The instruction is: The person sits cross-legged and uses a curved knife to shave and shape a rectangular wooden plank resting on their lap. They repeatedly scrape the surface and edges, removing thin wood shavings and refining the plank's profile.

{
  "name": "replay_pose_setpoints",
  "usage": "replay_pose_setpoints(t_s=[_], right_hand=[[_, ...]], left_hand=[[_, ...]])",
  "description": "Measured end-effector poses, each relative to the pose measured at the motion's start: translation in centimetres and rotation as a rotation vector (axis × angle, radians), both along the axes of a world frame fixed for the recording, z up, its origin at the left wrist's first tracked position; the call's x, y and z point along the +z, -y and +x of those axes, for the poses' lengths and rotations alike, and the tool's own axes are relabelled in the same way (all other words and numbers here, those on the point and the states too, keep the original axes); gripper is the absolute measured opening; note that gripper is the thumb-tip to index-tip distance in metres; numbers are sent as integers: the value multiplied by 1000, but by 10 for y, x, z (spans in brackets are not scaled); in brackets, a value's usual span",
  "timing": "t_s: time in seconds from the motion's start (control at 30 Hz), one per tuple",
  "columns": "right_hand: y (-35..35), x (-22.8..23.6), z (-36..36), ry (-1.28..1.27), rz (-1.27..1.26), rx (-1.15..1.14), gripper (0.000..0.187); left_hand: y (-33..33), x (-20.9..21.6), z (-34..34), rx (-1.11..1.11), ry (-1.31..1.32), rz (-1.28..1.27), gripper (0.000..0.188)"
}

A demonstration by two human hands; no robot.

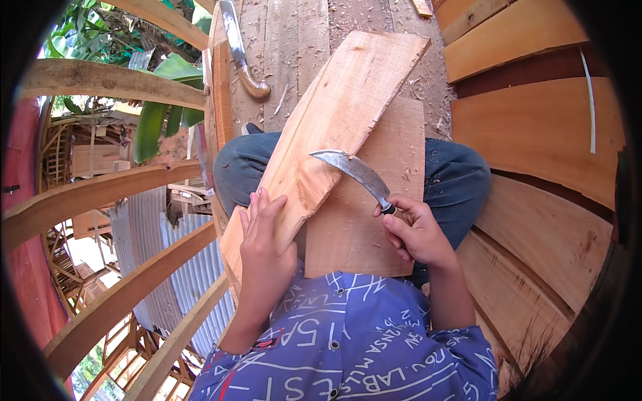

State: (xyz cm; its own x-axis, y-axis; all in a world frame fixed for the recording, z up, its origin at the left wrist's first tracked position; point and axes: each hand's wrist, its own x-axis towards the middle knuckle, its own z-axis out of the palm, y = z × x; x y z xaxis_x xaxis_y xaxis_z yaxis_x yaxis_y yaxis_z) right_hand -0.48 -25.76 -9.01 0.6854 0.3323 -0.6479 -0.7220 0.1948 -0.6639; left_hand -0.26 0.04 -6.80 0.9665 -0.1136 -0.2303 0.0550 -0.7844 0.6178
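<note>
Gripping curved knife (364, 175) in right hand (418, 232), plank (321, 127) in left hand (265, 234), we risk a cut if either slips.

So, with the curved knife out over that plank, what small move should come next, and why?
Perhaps a short, light shaving stroke along the plank's right edge, away from the left hand. The right hand grips the knife, which crosses that edge in this view, while the left hand rests on the plank lower down, and shavings lie on the floor.
</note>
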Motion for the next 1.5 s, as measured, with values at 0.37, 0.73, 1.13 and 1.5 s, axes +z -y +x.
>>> replay_pose_setpoints(t_s=[0.37,0.73,1.13,1.5], right_hand=[[6,3,-7,142,-136,-124,14],[-5,1,-8,-37,-5,53,28],[3,8,2,-56,112,128,22],[-3,3,1,133,-152,-75,23]], left_hand=[[-2,0,1,20,8,17,68],[0,5,7,4,-4,-24,62],[-1,3,4,163,5,-152,76],[-2,3,4,102,-7,-86,68]])
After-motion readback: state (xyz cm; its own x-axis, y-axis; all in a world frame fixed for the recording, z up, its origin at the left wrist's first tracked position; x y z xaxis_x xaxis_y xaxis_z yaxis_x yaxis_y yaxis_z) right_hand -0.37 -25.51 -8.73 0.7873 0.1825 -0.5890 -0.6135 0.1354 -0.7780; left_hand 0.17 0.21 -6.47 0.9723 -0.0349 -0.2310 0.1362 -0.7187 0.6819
